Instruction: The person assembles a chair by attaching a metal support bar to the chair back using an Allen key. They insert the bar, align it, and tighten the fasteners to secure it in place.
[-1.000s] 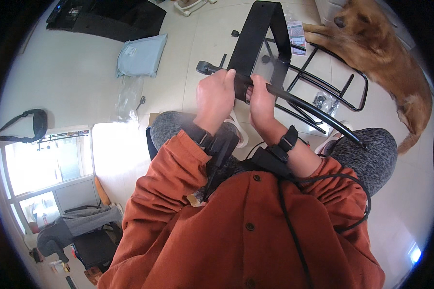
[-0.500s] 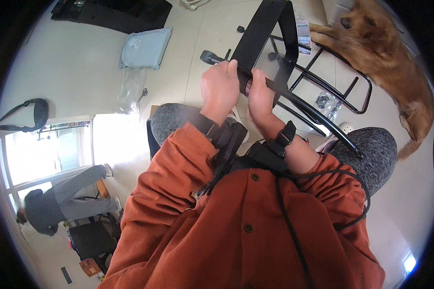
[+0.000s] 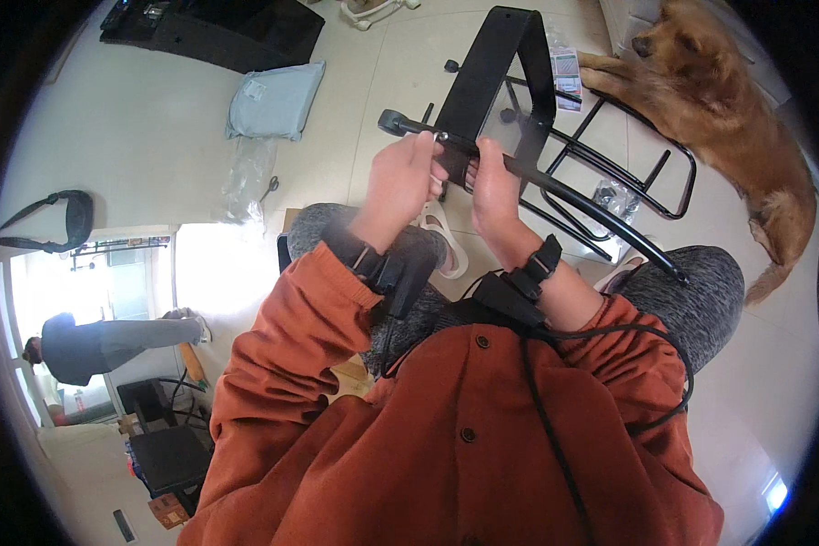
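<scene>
Two bare hands work at a long curved tube of black metal, held above the person's lap.
The right hand is closed around this tube, near a flat black metal bracket. The left hand is curled beside a small silvery metal piece; I cannot tell if it grips this. Farther away, a golden-brown long-haired dog lies on the pale tiled floor.
</scene>
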### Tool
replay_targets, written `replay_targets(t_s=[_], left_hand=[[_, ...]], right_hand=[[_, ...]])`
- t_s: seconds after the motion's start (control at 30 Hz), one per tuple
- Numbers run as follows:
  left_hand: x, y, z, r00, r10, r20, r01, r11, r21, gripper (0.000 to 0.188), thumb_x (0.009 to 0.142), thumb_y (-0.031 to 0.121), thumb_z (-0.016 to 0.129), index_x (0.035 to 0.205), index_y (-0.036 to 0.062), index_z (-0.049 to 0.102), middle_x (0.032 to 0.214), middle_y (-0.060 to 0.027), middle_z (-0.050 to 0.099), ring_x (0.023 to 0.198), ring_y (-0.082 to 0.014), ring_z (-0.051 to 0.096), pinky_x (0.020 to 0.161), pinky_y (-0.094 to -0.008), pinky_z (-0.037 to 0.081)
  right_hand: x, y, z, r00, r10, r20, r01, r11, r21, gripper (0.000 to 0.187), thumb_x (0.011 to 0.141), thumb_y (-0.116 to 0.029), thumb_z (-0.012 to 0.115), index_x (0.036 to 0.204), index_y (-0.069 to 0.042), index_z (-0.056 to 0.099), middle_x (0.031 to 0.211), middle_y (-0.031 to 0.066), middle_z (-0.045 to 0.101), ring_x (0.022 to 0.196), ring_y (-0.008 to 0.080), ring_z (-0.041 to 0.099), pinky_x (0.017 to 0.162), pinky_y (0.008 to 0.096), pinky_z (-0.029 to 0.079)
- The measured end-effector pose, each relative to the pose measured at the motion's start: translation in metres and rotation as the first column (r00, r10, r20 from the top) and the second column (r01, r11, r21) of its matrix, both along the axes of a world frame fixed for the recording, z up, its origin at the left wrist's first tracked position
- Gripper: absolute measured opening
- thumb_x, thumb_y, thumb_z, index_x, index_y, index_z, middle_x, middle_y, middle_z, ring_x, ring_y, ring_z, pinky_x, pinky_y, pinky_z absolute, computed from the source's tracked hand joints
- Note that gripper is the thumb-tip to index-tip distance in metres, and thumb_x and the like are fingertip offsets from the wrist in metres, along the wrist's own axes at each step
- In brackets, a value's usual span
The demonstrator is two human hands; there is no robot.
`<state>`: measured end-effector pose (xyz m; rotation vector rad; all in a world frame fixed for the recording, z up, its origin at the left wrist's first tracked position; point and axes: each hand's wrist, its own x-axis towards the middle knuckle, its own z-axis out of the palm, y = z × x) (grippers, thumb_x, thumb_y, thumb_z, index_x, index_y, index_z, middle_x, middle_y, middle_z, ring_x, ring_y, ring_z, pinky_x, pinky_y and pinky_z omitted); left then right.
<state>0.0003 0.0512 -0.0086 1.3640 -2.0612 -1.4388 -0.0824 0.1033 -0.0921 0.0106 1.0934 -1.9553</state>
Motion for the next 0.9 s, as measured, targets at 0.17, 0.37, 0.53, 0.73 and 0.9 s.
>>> replay_targets(t_s=[0.17, 0.37, 0.53, 0.73, 0.9], left_hand=[[0.012, -0.009, 0.009, 0.972, -0.166, 0.168, 0.206, 0.944, -0.256, 0.032, 0.096, 0.025, 0.043, 0.087, 0.0, 0.06, 0.063, -0.0002, 0.055, 0.05, -0.0057, 0.048, 0.047, -0.0216, 0.039], [0.012, -0.013, 0.006, 0.97, -0.196, 0.142, 0.226, 0.945, -0.236, 0.025, 0.094, 0.017, 0.046, 0.083, -0.0006, 0.06, 0.062, 0.0002, 0.054, 0.048, -0.0053, 0.047, 0.044, -0.0211, 0.037], [0.009, -0.008, 0.006, 0.984, -0.163, 0.068, 0.17, 0.979, -0.114, 0.026, 0.095, 0.018, 0.045, 0.081, 0.0001, 0.057, 0.06, -0.0001, 0.053, 0.045, -0.0065, 0.048, 0.041, -0.021, 0.038], [0.001, 0.0, 0.007, 1.0, -0.007, 0.012, 0.006, 0.999, 0.044, 0.027, 0.096, 0.019, 0.044, 0.08, 0.0004, 0.056, 0.06, -0.0018, 0.053, 0.046, -0.0079, 0.05, 0.042, -0.0215, 0.041], [-0.005, 0.008, 0.005, 0.999, 0.039, 0.0, -0.039, 0.998, 0.047, 0.028, 0.096, 0.019, 0.043, 0.081, -0.0007, 0.055, 0.062, -0.0037, 0.055, 0.048, -0.0095, 0.052, 0.042, -0.0224, 0.042]], right_hand=[[-0.001, -0.004, -0.005, 0.999, 0.004, 0.037, -0.004, 1.0, 0.0, 0.02, 0.087, -0.025, 0.053, 0.075, -0.009, 0.053, 0.07, -0.0007, 0.054, 0.061, 0.0078, 0.05, 0.059, 0.0225, 0.041], [-0.001, -0.003, -0.007, 1.0, 0.024, 0.017, -0.024, 1.0, -0.004, 0.021, 0.087, -0.026, 0.053, 0.075, -0.009, 0.053, 0.072, 0.0, 0.055, 0.063, 0.008, 0.051, 0.06, 0.0227, 0.041], [0.0, 0.0, -0.003, 1.0, 0.012, 0.011, -0.012, 1.0, -0.011, 0.021, 0.088, -0.026, 0.052, 0.074, -0.01, 0.052, 0.068, -0.0017, 0.051, 0.06, 0.0064, 0.046, 0.056, 0.0218, 0.037], [0.0, -0.001, 0.0, 1.0, -0.008, -0.005, 0.008, 1.0, 0.013, 0.022, 0.088, -0.026, 0.052, 0.071, -0.011, 0.051, 0.066, -0.0032, 0.049, 0.057, 0.0052, 0.042, 0.052, 0.0217, 0.033], [0.004, -0.003, 0.0, 0.997, -0.046, -0.066, 0.051, 0.996, 0.079, 0.03, 0.086, -0.025, 0.046, 0.068, -0.001, 0.05, 0.063, 0.0019, 0.046, 0.06, 0.0121, 0.04, 0.055, 0.0303, 0.036]])
